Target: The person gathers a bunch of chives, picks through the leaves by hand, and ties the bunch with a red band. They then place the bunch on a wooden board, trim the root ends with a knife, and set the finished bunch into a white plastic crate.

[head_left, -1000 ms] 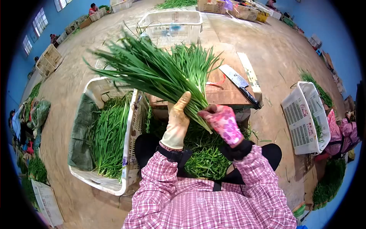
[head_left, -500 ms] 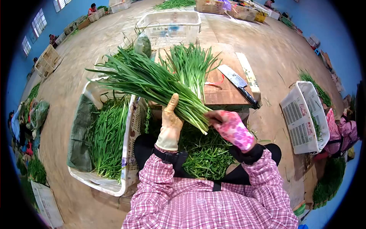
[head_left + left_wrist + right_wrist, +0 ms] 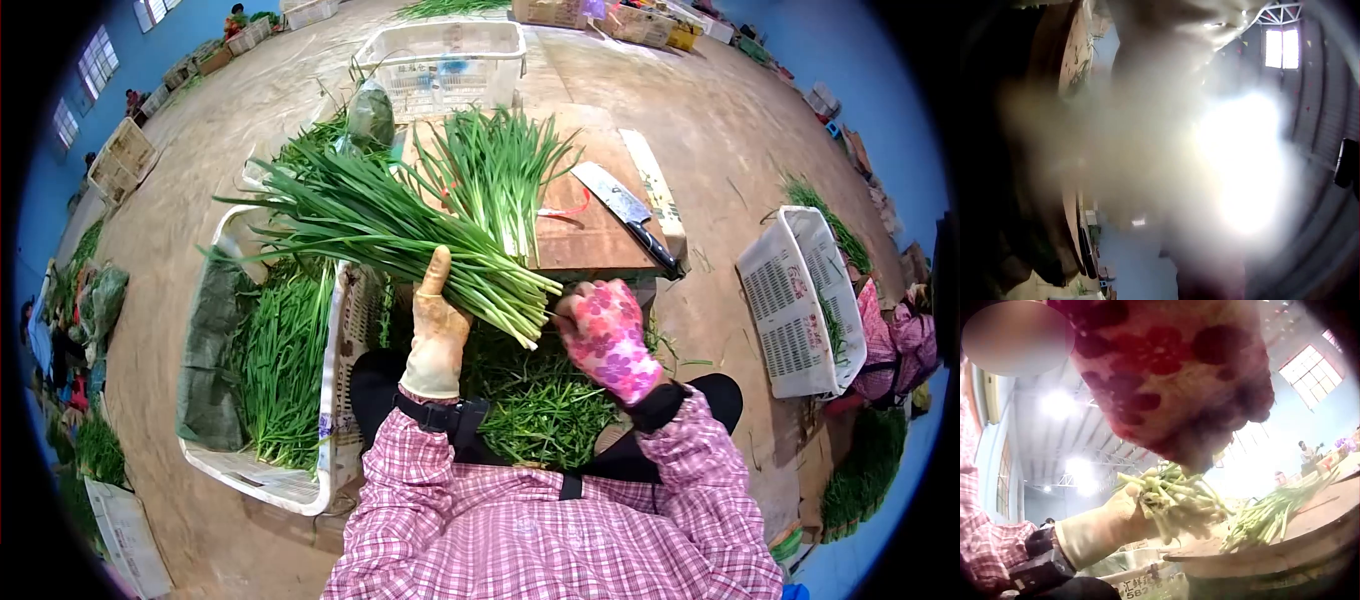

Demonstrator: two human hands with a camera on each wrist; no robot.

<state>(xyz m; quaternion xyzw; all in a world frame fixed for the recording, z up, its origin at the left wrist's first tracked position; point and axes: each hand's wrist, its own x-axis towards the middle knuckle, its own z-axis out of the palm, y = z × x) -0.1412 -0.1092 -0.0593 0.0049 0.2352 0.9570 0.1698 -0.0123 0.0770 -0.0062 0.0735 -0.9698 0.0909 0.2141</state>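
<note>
A long bunch of green stalks lies in my left hand, gloved in cream, with the thumb up along its near side. Its pale ends point right and down. Close beside those ends is my right hand, in a pink flowered glove with fingers curled; whether they pinch a thin strand cannot be told. The right wrist view has this glove above the stalk ends and the left glove around the bunch. The left wrist view is mostly blur and glare.
A second bunch and a cleaver lie on a wooden board. A crate of greens stands at left, an emptier white crate beyond the board, another at right. Loose leaves fill the space between the knees.
The left hand has moved slightly left and down, and the bunch lies flatter. The right hand has drawn right, from over the stalk ends to beside them.
</note>
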